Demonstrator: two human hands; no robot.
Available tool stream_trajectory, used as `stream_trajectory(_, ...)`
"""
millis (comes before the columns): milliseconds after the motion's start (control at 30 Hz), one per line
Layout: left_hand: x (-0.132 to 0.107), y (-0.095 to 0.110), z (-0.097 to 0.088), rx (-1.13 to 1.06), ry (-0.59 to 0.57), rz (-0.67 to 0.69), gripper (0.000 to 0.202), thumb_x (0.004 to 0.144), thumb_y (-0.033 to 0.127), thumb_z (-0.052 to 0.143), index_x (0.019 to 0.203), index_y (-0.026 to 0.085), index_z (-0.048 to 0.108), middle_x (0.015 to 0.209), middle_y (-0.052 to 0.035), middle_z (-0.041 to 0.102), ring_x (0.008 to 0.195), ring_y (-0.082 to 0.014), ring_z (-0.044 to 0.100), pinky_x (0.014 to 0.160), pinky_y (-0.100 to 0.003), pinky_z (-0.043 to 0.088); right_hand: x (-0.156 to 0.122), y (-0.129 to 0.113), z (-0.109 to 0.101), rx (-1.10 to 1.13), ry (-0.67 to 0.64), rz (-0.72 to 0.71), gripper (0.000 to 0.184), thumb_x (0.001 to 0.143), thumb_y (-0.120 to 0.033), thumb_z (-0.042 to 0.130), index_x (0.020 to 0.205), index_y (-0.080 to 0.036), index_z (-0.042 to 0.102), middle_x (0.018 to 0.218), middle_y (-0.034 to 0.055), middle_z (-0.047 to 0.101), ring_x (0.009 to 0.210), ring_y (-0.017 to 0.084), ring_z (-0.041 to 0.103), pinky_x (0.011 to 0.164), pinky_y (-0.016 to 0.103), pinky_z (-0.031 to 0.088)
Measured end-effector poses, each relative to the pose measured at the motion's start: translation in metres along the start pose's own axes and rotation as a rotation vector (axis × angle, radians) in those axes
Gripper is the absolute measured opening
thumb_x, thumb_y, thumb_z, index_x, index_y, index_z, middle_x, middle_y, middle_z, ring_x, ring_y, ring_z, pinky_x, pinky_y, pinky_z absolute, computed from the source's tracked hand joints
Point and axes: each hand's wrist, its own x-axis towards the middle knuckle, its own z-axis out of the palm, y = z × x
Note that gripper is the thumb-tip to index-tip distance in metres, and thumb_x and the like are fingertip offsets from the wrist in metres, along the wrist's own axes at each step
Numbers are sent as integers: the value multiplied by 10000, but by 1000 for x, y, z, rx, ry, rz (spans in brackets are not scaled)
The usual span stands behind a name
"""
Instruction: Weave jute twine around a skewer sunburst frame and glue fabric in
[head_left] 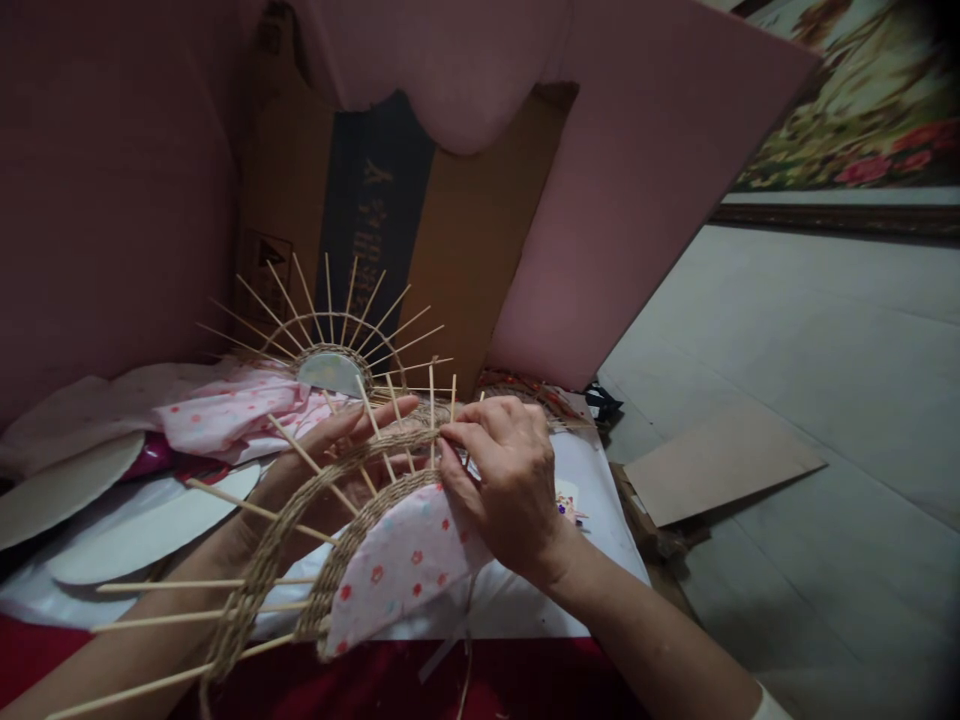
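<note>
A half-round woven piece of jute twine on thin wooden sticks (270, 540) spans the foreground, tilted. Flower-print cloth (401, 575) covers its half-disc centre. Two twine bands cross the sticks, the outer one (281, 530) apart from the inner. Behind the sticks, my left hand (326, 460) supports the piece from its back, fingers stretched to the right and partly hidden. My right hand (499, 470) pinches the outer twine band near the upper sticks, thumb and forefinger together. A loose strand (466, 660) hangs below the cloth.
Behind stands a similar stick-and-twine half-round (330, 372) against a cardboard sheet (472, 230). White oval boards (154, 525) and printed cloth (225, 410) lie left. A pink panel (600, 200) rises behind. Flat cardboard (724, 465) rests on the tiled floor, right.
</note>
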Motion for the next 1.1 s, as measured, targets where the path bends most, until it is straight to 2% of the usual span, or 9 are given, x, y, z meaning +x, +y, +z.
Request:
stream_trajectory(233, 2, 0, 0, 18, -10, -19, 514, 890, 411, 450, 1342, 166, 433, 1146, -116, 675, 1042, -291, 625, 926, -446, 426, -2, 0, 4, -38, 32, -24, 139, 868, -224, 542, 814, -161, 654, 875, 59, 652, 860, 223, 522, 776, 389, 351)
stream_trajectory(400, 3, 1, -1, -13, -11, -34, 532, 878, 400, 478, 1364, 200, 398, 1115, -106, 689, 969, -281, 656, 864, -455, 465, -2, 0, 4, -28, 32, -19, 142, 870, -232, 541, 814, -162, 651, 883, 59, 652, 862, 223, 524, 782, 394, 352)
stream_trajectory(567, 5, 2, -3, -35, -7, -27, 618, 835, 395, 541, 1379, 160, 367, 1120, -140, 683, 954, -282, 662, 887, -465, 451, -2, -1, 4, 0, 30, -9, 137, 865, -233, 549, 811, -164, 655, 880, 56, 650, 864, 218, 524, 780, 393, 355)
stream_trajectory(867, 1, 1, -3, 10, -31, -53, 548, 862, 410, 498, 1358, 194, 407, 1101, -135, 692, 1017, -309, 639, 876, -469, 459, -5, 0, 4, 5, 26, 12, 138, 867, -238, 546, 821, -175, 661, 881, 55, 648, 866, 221, 521, 782, 392, 354)
stream_trajectory(1100, 3, 0, -6, 56, -36, -39, 522, 902, 418, 428, 1367, 182, 404, 1078, -134, 699, 954, -302, 665, 826, -457, 490, -7, 2, 3, 17, -15, 6, 147, 876, -224, 529, 855, -180, 667, 892, 60, 640, 874, 226, 514, 786, 392, 356)
